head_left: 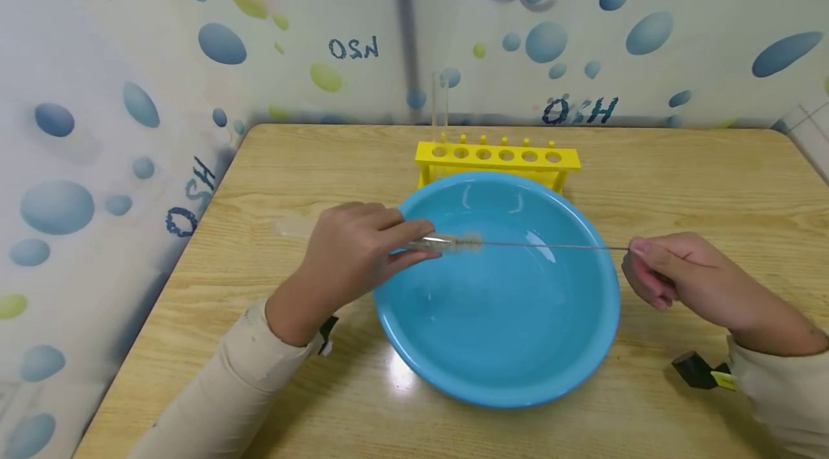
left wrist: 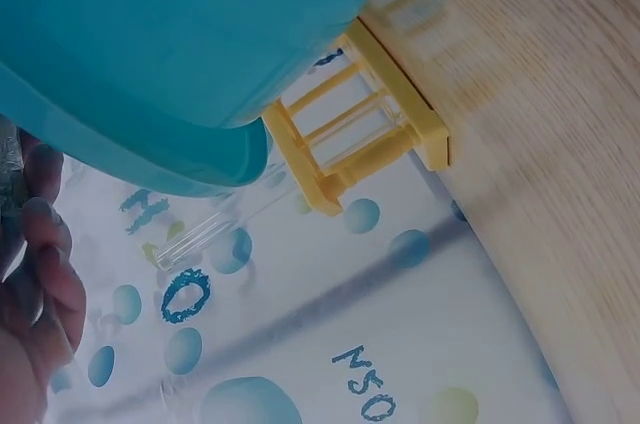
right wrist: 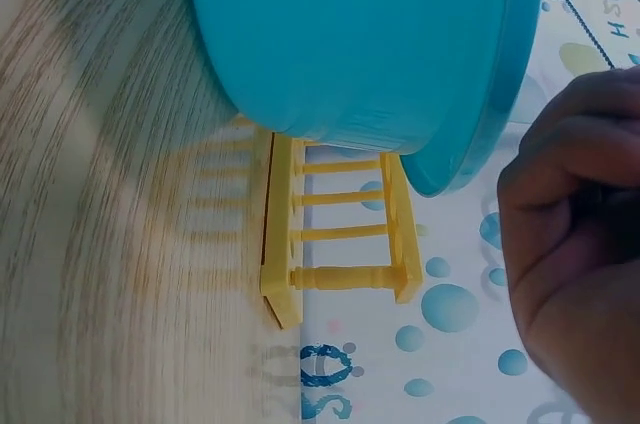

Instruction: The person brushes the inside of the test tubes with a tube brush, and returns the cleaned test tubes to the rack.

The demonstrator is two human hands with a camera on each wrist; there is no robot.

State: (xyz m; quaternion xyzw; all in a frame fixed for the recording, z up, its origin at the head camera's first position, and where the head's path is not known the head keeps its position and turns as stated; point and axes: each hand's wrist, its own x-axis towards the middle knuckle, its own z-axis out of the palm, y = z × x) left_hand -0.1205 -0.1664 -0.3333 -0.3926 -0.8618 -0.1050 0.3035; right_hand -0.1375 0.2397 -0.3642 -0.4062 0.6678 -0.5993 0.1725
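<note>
My left hand (head_left: 352, 247) holds a clear glass test tube (head_left: 445, 243) level over the left part of the blue basin (head_left: 495, 398). In my right hand (head_left: 689, 275), beyond the basin's right rim, the fingers pinch the end of the thin twisted-wire handle of a test tube brush (head_left: 550, 245). Its pale bristle head lies at the tube's mouth; blur hides how much of it is inside. Wire and tube form nearly one straight line. In the right wrist view, curled fingers (right wrist: 570, 164) show beside the dark wire (right wrist: 580, 19).
Behind the basin stands a yellow test tube rack (head_left: 499, 157) with a row of holes and pegs. An upright glass tube (head_left: 440, 106) stands in its leftmost hole. A faint transparent object (head_left: 291, 227) lies on the wooden table (head_left: 680, 178) left of the basin. Patterned walls (head_left: 272, 85) border the table.
</note>
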